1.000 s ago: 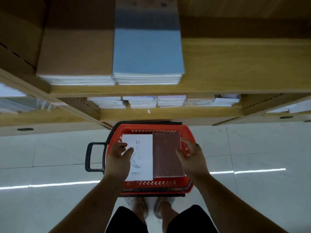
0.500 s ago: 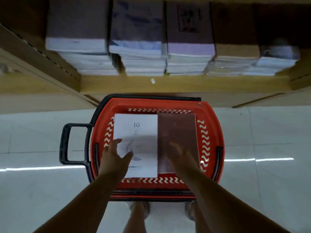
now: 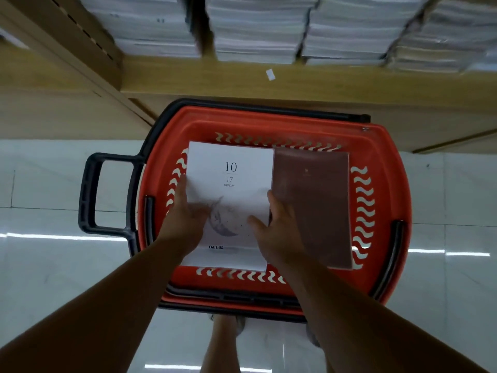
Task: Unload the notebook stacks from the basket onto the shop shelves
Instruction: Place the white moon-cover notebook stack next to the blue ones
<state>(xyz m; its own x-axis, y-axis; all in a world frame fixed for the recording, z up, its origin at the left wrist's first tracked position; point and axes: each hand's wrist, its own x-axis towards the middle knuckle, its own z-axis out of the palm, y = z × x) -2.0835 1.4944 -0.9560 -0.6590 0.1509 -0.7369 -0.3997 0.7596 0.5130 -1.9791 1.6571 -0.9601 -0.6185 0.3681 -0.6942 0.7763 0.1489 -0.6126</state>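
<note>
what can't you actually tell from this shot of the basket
Head view:
white stack depth: seen from straight above, only its top cover shows.
left hand fingertips: motion-blurred at the stack's edge.
right hand fingers: partly hidden in the gap beside the brown stack.
shelf stacks: cut off by top edge.

Red plastic basket (image 3: 382, 157) (black handle (image 3: 90, 195)), matt paper covers, wood-look shelf (image 3: 204, 82), glossy floor (image 3: 53, 265)

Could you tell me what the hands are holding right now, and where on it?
Both grip the white stack in the basket: left hand on its left edge, right hand on its right edge, beside the brown stack.
</note>
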